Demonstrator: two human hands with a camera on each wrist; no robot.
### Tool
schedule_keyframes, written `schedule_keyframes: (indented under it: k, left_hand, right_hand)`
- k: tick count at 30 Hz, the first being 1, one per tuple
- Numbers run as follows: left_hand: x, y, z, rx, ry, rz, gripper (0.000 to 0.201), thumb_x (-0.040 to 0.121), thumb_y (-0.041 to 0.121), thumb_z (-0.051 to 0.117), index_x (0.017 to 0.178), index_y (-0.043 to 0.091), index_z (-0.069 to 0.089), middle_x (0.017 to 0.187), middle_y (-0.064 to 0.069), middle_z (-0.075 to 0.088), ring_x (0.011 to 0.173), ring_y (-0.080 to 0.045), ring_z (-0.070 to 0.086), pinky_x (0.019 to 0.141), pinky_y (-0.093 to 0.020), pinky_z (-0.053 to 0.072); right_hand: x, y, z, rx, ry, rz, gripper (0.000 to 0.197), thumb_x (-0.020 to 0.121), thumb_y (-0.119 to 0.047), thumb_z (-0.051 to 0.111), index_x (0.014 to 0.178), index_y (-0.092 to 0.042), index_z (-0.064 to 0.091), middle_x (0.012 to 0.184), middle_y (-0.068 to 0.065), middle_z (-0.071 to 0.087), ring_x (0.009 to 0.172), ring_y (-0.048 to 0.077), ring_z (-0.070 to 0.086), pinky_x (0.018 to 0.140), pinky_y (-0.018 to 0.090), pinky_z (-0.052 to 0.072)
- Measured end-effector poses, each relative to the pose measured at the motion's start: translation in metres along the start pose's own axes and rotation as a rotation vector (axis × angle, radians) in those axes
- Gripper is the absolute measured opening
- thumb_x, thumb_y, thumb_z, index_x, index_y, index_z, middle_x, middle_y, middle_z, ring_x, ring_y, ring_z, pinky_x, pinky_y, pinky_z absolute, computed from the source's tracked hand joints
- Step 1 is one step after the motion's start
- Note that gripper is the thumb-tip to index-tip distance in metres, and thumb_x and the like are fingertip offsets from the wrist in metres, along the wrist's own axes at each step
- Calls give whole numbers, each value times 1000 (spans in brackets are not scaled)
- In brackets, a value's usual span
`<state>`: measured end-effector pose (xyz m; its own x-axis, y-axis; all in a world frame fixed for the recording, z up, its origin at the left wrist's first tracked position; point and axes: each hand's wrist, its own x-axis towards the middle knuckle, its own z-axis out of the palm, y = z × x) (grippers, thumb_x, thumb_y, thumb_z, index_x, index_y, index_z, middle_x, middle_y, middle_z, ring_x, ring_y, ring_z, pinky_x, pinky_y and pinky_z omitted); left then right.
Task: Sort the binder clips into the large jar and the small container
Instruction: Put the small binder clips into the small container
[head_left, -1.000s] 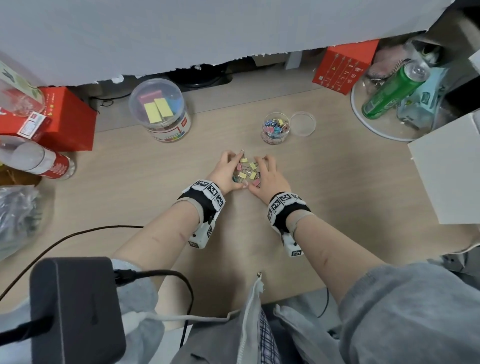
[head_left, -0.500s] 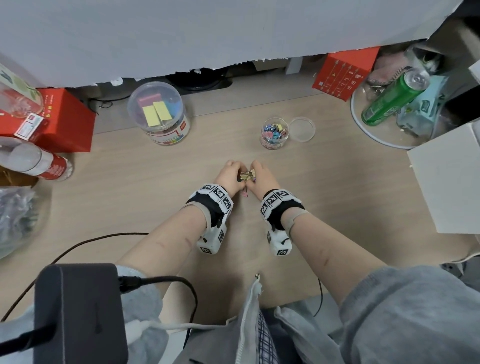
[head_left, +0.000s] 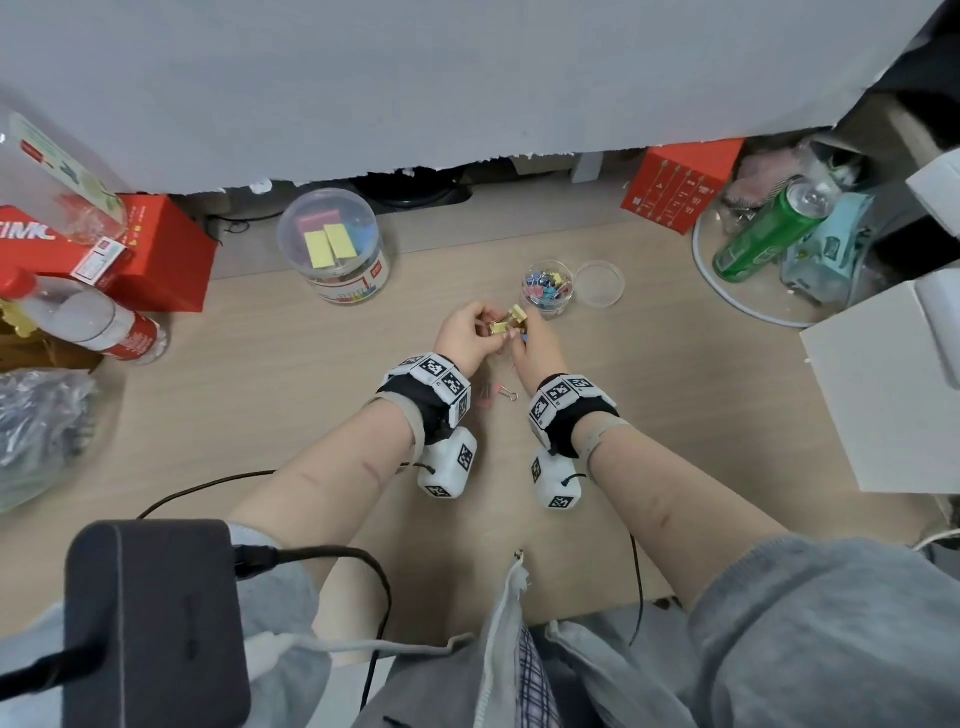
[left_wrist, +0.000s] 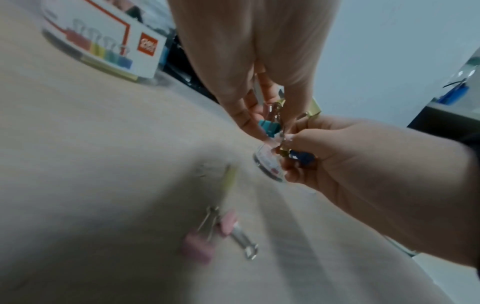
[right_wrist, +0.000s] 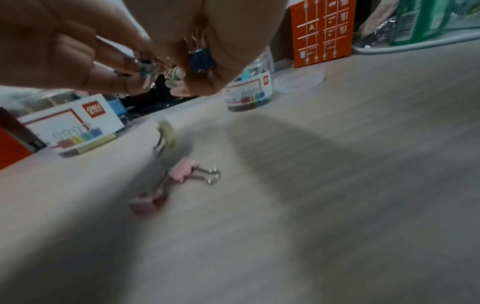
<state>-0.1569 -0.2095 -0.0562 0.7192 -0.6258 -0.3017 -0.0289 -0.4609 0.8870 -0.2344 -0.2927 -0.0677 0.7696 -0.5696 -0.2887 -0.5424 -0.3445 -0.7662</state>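
Both my hands (head_left: 511, 332) pinch a bunch of binder clips (head_left: 509, 321) near the small container (head_left: 546, 289). Next, I judge: drop small ones in; pink clips (head_left: 496, 392) wait on desk.

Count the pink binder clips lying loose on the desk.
2. Both pink binder clips lie between the wrists, near the front of the desk: one farther from the person, the other nearer, handles crossing. More may be hidden in the hands.
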Motion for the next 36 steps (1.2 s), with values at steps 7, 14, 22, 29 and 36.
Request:
schedule_keyframes:
  k: [7,14,22,29,36]
  left_hand:
    - [25,53,8,8,42,79,24,80,1,64,103,-5,60,78,-1,53,78,-20,49,65,-18,42]
    - [47,66,32,-6,72,31,27,81,5,67,104,-4,60,86,-6,55,82,-19,51,66,-11,42]
    - [58,61,47,51,110,-53,26,79,6,69,103,-3,62,91,-5,58,86,-20,55,81,-31,48]
    - [57,62,37,129,120,-66,25,80,4,66,104,-2,64,93,-10,63,87,-18,55,72,-18,44]
    - [44,44,19,70,208,-60,16,84,5,63,99,0,64,71,0,55,62,-16,52,45,-4,39]
  right_hand:
    - [21,-21,-40,104,94,-32,39,94,-3,40,133,-2,41,131,18,50,123,28,48,102,29,35]
    - [47,-4,-72,5,20,-51,40,95,-5,43,134,-3,43,131,19,51,123,31,47,105,34,36]
    - [67,15,-91,-180,-62,-102,28,88,-5,54,115,1,56,118,20,58,113,32,51,93,28,34]
    - [67,9,-94,-137,-151,-109,47,85,-3,57,130,-11,48,125,17,57,115,31,53,97,33,41]
    - [68,10,-88,-114,-198,-165,50,80,5,59,127,-9,52,127,16,53,114,32,54,101,38,43]
